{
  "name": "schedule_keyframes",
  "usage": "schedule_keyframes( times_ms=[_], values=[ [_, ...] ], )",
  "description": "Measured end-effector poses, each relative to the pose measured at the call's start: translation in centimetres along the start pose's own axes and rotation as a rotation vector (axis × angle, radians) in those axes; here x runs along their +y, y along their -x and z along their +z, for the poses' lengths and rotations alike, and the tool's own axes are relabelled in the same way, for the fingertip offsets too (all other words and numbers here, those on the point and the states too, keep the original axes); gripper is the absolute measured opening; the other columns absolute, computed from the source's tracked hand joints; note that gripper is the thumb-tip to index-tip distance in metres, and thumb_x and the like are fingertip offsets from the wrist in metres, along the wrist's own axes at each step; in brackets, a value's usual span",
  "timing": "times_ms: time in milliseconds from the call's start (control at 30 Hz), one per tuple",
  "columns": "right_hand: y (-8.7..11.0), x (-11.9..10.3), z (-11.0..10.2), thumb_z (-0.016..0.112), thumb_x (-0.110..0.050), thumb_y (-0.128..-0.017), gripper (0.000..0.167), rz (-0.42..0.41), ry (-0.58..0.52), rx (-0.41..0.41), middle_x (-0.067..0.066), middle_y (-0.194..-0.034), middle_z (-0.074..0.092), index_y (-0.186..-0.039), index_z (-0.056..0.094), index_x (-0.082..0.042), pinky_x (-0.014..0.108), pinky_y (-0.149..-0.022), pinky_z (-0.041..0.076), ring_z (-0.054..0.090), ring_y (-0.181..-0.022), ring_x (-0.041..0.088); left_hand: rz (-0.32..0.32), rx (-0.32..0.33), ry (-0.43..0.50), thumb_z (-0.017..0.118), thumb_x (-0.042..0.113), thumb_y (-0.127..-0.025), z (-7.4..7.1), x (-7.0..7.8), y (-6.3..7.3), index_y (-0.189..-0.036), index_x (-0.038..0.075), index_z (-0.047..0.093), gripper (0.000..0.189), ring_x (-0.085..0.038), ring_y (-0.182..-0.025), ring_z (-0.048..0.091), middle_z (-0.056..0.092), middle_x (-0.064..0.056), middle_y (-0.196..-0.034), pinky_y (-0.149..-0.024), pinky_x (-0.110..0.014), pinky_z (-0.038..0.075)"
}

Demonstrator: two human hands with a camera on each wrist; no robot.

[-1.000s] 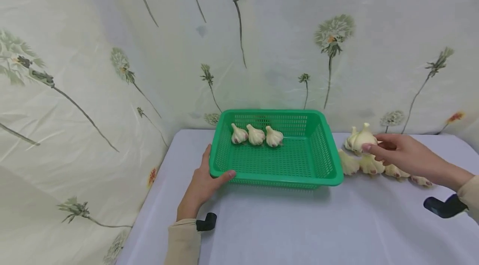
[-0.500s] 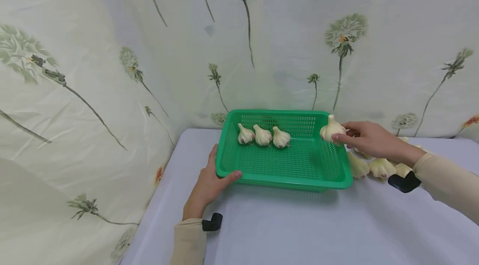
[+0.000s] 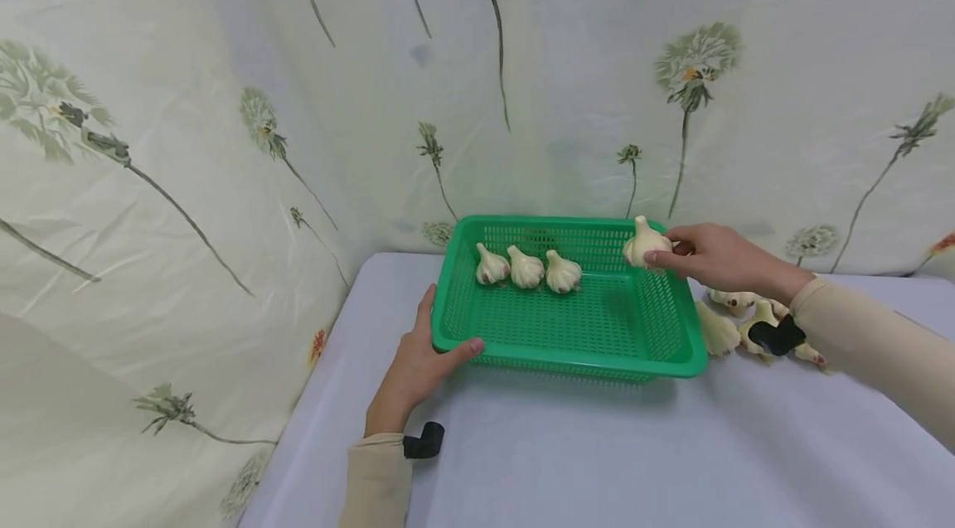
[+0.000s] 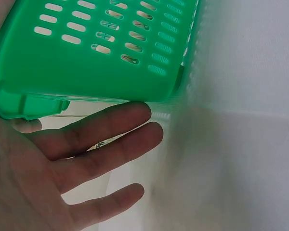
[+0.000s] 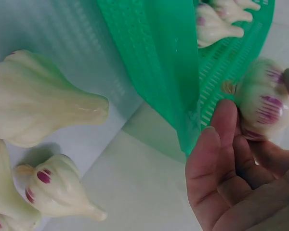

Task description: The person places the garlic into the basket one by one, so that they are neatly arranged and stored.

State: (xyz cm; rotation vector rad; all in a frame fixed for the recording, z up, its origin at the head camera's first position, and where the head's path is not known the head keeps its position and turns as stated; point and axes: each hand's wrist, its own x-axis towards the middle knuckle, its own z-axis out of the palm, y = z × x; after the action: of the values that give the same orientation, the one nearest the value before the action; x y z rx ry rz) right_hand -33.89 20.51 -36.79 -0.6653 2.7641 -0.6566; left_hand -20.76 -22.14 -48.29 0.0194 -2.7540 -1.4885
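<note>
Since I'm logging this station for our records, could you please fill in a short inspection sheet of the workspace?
Surface: pale table.
Job's things: three garlic bulbs in the green basket; more bulbs right of it, partly hidden.
Clutter: nothing seen.
Hands: left hand rests on the basket's near left corner; right hand holds another bulb at its far right corner.
Cables: nothing seen.
Surroundings: floral sheet behind and to the left.
</note>
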Motion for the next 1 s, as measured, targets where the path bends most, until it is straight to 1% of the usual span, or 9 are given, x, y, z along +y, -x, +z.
schedule_keyframes(
  times_ms=[100,167,233,333,433,567,767,833,1000],
  values=[
    [-0.5,0.3,0.0,0.056,-0.048,-0.110,0.068,0.004,-0.003,-0.022,0.017,-0.111,0.077,-0.145,0.055,0.010,0.046,-0.076,0.057,0.072,-0.090,0.022,-0.004,0.002,-0.004,0.079,0.068,-0.085,0.0,0.1,0.1,-0.172,0.034,0.010,0.115,-0.035,-0.129,0.063,0.060,-0.019,-0.150,-0.103,-0.057,0.050],
    [-0.8,0.5,0.0,0.056,-0.049,-0.109,0.073,0.013,-0.008,-0.036,0.021,-0.117,0.076,-0.148,0.051,0.013,0.050,-0.081,0.058,0.074,-0.094,0.024,-0.005,0.002,-0.002,0.079,0.068,-0.085,0.0,0.1,0.1,-0.171,0.037,0.010,0.115,-0.035,-0.129,0.062,0.060,-0.019,-0.150,-0.103,-0.057,0.050],
    [-1.2,0.6,0.0,0.056,-0.049,-0.110,0.069,0.019,-0.015,-0.050,0.021,-0.116,0.077,-0.145,0.055,0.010,0.049,-0.079,0.059,0.075,-0.094,0.024,-0.006,0.001,-0.003,0.079,0.068,-0.085,0.0,0.0,0.1,-0.170,0.040,0.009,0.114,-0.034,-0.129,0.063,0.061,-0.018,-0.150,-0.103,-0.057,0.050],
    [-1.7,0.7,0.0,0.056,-0.049,-0.110,0.056,0.025,-0.018,-0.066,0.014,-0.109,0.078,-0.131,0.066,0.003,0.045,-0.075,0.058,0.075,-0.092,0.024,-0.002,0.001,0.002,0.079,0.069,-0.085,0.0,-0.1,0.0,-0.170,0.041,0.009,0.114,-0.033,-0.128,0.063,0.060,-0.017,-0.150,-0.103,-0.056,0.050],
    [-2.2,0.4,0.0,0.055,-0.049,-0.110,0.051,0.023,-0.009,-0.091,0.012,-0.105,0.078,-0.119,0.069,-0.002,0.045,-0.076,0.058,0.076,-0.091,0.026,0.000,0.005,0.004,0.079,0.069,-0.085,0.1,-0.2,-0.1,-0.170,0.041,0.009,0.114,-0.032,-0.128,0.063,0.060,-0.018,-0.150,-0.102,-0.056,0.050],
    [-2.7,-0.3,-0.2,0.054,-0.049,-0.110,0.052,0.006,0.020,-0.138,0.014,-0.106,0.076,-0.119,0.069,0.000,0.047,-0.079,0.059,0.076,-0.089,0.026,0.005,0.008,0.008,0.079,0.069,-0.084,0.0,-0.2,-0.2,-0.169,0.044,0.009,0.114,-0.032,-0.128,0.063,0.060,-0.018,-0.150,-0.103,-0.056,0.050],
    [-3.8,-1.0,-0.5,0.052,-0.049,-0.111,0.052,0.011,0.060,-0.213,0.012,-0.097,0.077,-0.115,0.072,-0.001,0.040,-0.060,0.053,0.071,-0.077,0.019,0.005,0.004,0.012,0.080,0.068,-0.085,0.0,-0.2,-0.3,-0.170,0.042,0.009,0.114,-0.033,-0.129,0.063,0.061,-0.018,-0.150,-0.104,-0.057,0.049],
    [-4.2,-1.4,-0.6,0.052,-0.049,-0.111,0.052,0.015,0.058,-0.231,0.014,-0.101,0.077,-0.116,0.073,-0.002,0.040,-0.057,0.052,0.071,-0.077,0.019,0.002,0.006,0.010,0.080,0.068,-0.084,0.1,-0.2,-0.2,-0.170,0.042,0.009,0.114,-0.033,-0.129,0.063,0.061,-0.018,-0.149,-0.104,-0.057,0.049],
    [-5.1,-2.3,-0.4,0.052,-0.046,-0.111,0.051,0.034,0.052,-0.266,0.017,-0.111,0.078,-0.121,0.073,-0.001,0.040,-0.057,0.053,0.074,-0.082,0.023,-0.002,0.004,0.008,0.079,0.069,-0.084,0.1,-0.2,-0.1,-0.170,0.042,0.009,0.114,-0.033,-0.131,0.062,0.060,-0.018,-0.151,-0.105,-0.057,0.049]
  ],
)
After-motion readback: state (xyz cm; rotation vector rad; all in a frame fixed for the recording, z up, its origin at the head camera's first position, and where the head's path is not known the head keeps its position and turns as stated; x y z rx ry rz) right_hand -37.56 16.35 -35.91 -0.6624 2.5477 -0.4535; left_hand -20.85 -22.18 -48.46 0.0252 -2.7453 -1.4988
